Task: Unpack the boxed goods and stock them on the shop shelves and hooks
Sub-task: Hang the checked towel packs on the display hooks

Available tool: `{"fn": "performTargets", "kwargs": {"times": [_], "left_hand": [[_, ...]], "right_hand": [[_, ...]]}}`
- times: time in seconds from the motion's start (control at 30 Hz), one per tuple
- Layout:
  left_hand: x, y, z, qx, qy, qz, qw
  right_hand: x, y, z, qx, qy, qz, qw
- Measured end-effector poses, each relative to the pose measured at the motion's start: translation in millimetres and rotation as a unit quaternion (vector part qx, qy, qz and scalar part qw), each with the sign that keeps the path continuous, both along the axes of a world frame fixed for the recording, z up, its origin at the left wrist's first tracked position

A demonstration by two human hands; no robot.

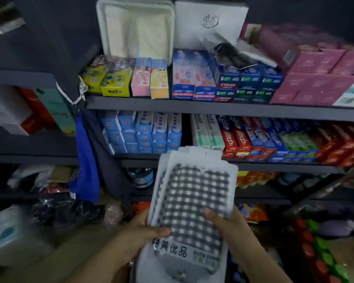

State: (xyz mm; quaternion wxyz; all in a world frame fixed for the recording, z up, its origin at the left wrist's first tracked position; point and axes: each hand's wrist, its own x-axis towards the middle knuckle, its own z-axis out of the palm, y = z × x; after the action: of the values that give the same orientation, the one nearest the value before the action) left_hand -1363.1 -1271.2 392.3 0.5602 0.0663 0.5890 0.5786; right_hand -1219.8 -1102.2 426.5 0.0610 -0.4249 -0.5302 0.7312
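Both the left hand (140, 229) and the right hand (226, 223) grip a stack of flat plastic-wrapped grey-checked towel packets (192, 199), held low before the dark metal shelves (213, 108). Toothpaste boxes (243, 137) already fill those shelves; these packets remain unplaced.

Dark grey metal shelving (213, 108), several tiers, dim light. Blue cloth (86, 160) and white cord (78, 94) at its left edge.
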Motion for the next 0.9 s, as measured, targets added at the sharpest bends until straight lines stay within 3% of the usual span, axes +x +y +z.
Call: {"fn": "performTargets", "kwargs": {"times": [0.33,0.4,0.6,0.9], "left_hand": [[69.1,28.7,68.1,0.033,0.06,0.152,0.986],[69.0,25.5,75.1,0.027,0.041,0.175,0.983],[61.7,0.6,98.0,0.027,-0.007,0.148,0.989],[38.1,-41.3,135.1,-0.009,0.055,0.142,0.988]], "right_hand": [[39.5,43.5,53.6,0.083,0.039,0.042,0.995],[39.4,48.0,58.9,0.072,0.057,0.043,0.995],[33.7,29.4,79.9,0.08,0.088,0.044,0.992],[28.6,-16.6,119.0,0.087,0.082,0.012,0.993]]}}
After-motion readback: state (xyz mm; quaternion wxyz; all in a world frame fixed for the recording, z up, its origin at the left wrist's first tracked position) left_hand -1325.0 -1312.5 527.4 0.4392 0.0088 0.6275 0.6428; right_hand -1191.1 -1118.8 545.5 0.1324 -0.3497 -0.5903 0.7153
